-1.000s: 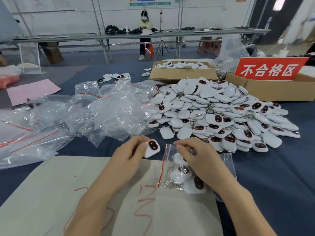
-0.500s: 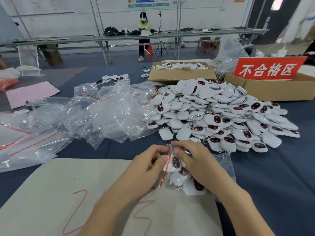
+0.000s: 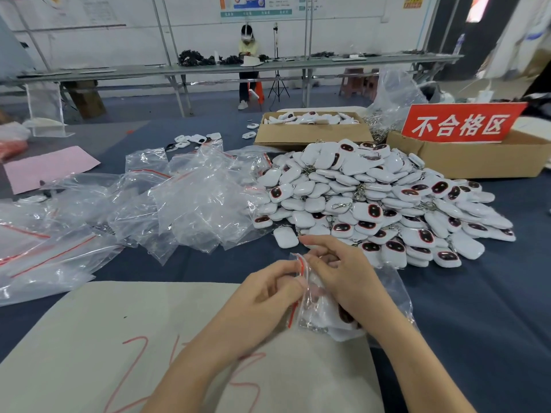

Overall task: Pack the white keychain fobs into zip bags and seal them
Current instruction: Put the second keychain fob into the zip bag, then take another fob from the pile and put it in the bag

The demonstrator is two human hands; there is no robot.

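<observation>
The left hand (image 3: 262, 296) pinches the red strip (image 3: 302, 266) of the zip bag (image 3: 316, 317), and the right hand (image 3: 348, 278) grips its mouth. The fobs (image 3: 340, 332) are inside, and the bag lies just before the big pile (image 3: 387, 198). It looks like the sealing step — next, I think, the strip must be pressed closed along its whole length.

The white rounded plastic keychain fobs (image 3: 372, 201) carry a black oval panel outlined in red on each face. The nearest clear plastic zip bag (image 3: 393, 290) and the loose clear plastic bags (image 3: 190, 201) have red seal strips. The fabric table cover (image 3: 477, 338) is navy blue. The flat beige sheet (image 3: 119, 323) bears red handwritten strokes. The rectangular sign (image 3: 460, 124) is red with white characters. The cardboard boxes (image 3: 313, 135) are brown; the paper sheet (image 3: 44, 168) is pink.
</observation>
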